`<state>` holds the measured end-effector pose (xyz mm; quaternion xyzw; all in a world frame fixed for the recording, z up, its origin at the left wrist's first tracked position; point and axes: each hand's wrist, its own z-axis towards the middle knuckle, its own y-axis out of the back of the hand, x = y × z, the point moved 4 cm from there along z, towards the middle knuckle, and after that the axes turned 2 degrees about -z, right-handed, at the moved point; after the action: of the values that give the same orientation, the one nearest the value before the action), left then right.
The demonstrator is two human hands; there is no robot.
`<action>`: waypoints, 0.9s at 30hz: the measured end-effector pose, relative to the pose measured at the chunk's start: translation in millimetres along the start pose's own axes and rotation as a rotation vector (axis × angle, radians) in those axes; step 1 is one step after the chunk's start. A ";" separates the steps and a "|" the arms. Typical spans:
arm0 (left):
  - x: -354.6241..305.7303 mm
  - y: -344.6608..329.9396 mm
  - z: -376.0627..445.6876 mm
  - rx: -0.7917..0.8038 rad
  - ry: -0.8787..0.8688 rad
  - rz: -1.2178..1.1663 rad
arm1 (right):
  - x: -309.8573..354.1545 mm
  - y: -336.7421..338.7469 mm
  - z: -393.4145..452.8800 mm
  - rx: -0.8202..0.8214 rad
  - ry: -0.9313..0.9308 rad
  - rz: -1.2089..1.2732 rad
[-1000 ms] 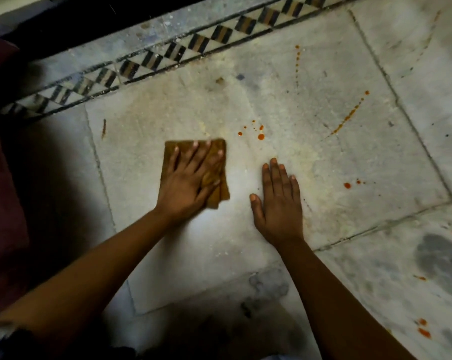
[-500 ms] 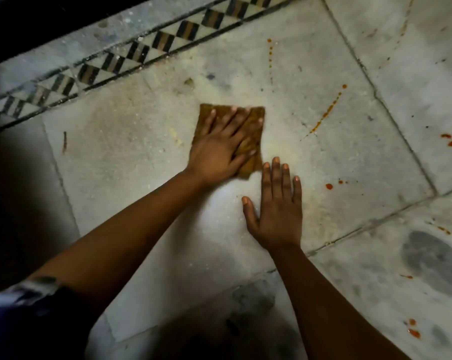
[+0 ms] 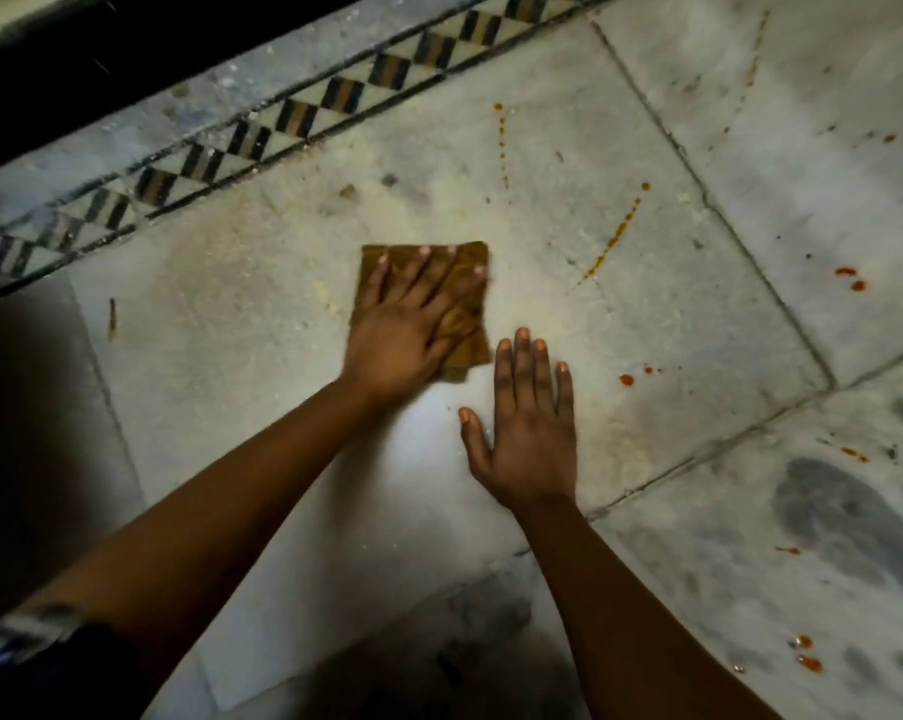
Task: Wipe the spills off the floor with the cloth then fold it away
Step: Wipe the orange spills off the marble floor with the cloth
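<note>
Nearest to us, our two bare forearms reach out over the floor (image 3: 673,314), a surface of large pale marble slabs, mottled grey and white, with thin dark seams between them and a dusty, gritty look. Our right hand (image 3: 530,439) lies palm down on the stone, fingers straight and close together, thumb spread out to the side, holding nothing. Just beyond it and slightly to the left, our left hand (image 3: 413,324) presses flat on the cloth (image 3: 470,304), fingers splayed and straight across its top. The cloth is a small brown square, folded, soft and a little creased near its right edge, lying flat on the same slab; its near corner sits just beside the right fingertips (image 3: 523,335). To the right of the right hand we see small round orange-red drops (image 3: 627,379) on the stone. More drops (image 3: 809,662) lie on the near right slab, beside dark grey blotches in the marble. Further off, a thin dotted streak (image 3: 618,236) of the same orange runs diagonally, and another line of dots (image 3: 501,142) runs straight away from us. Two brighter red spots (image 3: 852,279) sit on the slab to the far right. At the far edge runs a border (image 3: 345,96) of black and pale triangular tiles, with a dark strip beyond it.
</note>
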<state>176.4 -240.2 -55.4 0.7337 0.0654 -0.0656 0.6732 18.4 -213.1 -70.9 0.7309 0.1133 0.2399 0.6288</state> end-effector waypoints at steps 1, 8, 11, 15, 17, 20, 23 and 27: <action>11.8 2.0 -7.8 0.004 0.026 -0.018 | 0.7 -0.3 0.2 -0.007 0.004 0.009; 23.8 8.7 54.5 -0.044 0.375 -0.024 | 1.6 -1.3 -1.2 -0.053 0.017 0.069; -11.3 3.0 48.4 -0.018 0.220 -0.029 | -0.4 6.4 -6.9 -0.069 0.004 0.116; -17.5 0.6 -3.8 -0.002 0.070 -0.002 | -32.5 25.6 -19.0 -0.134 -0.075 0.114; -12.0 3.7 0.7 -0.006 0.123 0.007 | -60.6 34.6 -22.4 -0.172 -0.128 0.065; -8.9 5.8 49.8 -0.027 0.321 -0.027 | -100.4 43.3 -20.6 -0.219 -0.255 0.026; -31.6 4.3 80.9 -0.037 0.308 -0.044 | -126.9 44.3 -15.8 -0.222 -0.311 0.002; -35.8 0.5 44.8 -0.039 0.037 -0.053 | -142.2 35.4 -11.3 -0.202 -0.367 -0.022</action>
<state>141.0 -285.1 -52.1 0.7194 0.0984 -0.0688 0.6842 -114.2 -276.4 -65.0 0.6943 -0.0200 0.1061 0.7115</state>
